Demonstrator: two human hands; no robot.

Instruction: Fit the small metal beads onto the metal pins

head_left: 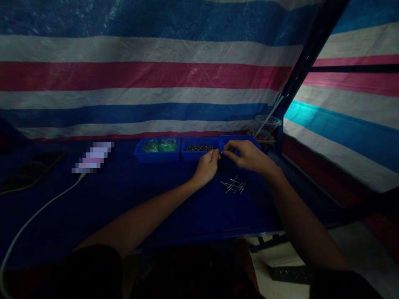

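My left hand and my right hand meet above the blue table, fingertips pinched together on a small thin metal part between them. It is too small and dim to name exactly. Just below the hands lies a loose pile of several thin metal pins on the table. Behind the hands stand three blue trays: one with green pieces, one with small dark parts, and a third partly hidden by my right hand.
A clear plastic cup with coloured bits stands at the back right by a dark post. A white cable runs across the left of the table, beside a dark flat object. A striped tarp hangs behind. The table's front edge is near my body.
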